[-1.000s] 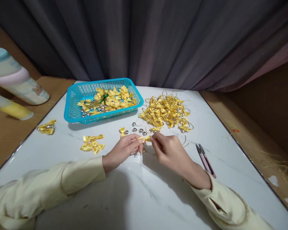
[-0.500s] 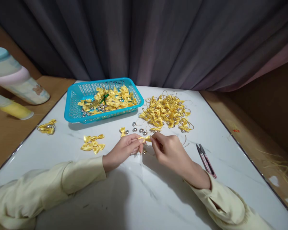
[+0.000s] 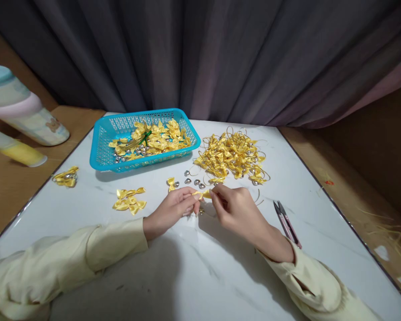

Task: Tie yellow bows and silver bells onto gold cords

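The left hand is curled nearly closed, thumb and forefinger pinching one end of a small yellow satin ribbon bow. The right hand pinches the other end in the same way, its remaining fingers tucked in. The bow hangs between the two sets of fingertips, just above the white marble-patterned bench and near its middle. Both wrists lie low on the bench, which probably steadies such fine fingertip work. Something tiny glints under the bow, too small to make out.

Just beyond the fingertips lie a few loose silver heart-shaped beads, with a single stray yellow bow beside them, seemingly set close for easy reach. Farther back on the right is a heap of yellow bows with thin gold loops. Farther back on the left, a turquoise plastic mesh basket holds more bows and beads. A pair of pink-handled thread snips lies to the right of the right hand, apart from it. A small cluster of plain yellow bows lies to the left of the left hand, and another lone bow sits near the bench's left edge. A grey pleated curtain hangs behind.
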Demonstrator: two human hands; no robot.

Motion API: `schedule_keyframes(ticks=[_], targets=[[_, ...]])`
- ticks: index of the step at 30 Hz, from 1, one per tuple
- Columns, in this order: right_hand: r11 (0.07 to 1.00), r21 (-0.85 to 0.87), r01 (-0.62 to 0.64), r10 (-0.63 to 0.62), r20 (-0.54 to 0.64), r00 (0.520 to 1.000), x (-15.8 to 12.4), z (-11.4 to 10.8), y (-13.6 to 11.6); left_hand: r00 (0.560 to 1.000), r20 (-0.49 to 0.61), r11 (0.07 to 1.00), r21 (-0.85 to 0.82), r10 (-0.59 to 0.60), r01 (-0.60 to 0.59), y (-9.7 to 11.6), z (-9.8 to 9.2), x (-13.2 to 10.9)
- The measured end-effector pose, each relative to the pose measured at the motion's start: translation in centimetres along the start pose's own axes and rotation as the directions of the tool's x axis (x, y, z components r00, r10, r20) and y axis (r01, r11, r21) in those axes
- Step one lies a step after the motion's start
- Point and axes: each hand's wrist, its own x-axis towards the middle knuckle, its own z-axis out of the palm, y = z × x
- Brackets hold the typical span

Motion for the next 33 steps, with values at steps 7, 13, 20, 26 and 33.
schedule_keyframes(ticks=[7,13,20,26,33], targets=[[1.000,0.002,0.006,-0.006,-0.009,1.000,0.0,0.1,0.1,1.000,0.000,1.000,-0.007,-0.003,0.003,-0.1,0.0,0.0],[1.000,-0.011,0.010,-0.010,0.000,1.000,0.0,0.3,0.1,1.000,0.006,1.000,-0.025,0.001,-0.001,0.0,0.0,0.0],[0.998,-0.056,0.026,-0.025,0.023,0.999,-0.2,0.8,0.1,1.000,-0.013,0.998,-0.053,-0.019,0.019,0.2,0.2,0.1],[0.997,-0.077,0.029,-0.025,0.049,0.999,-0.5,2.3,0.3,1.000,-0.008,0.997,-0.076,-0.010,0.009,-0.2,0.1,0.0],[1.000,-0.023,-0.016,0.018,0.086,0.996,-0.4,1.9,0.1,0.998,-0.049,0.998,-0.037,0.044,-0.046,0.0,0.1,-0.1]])
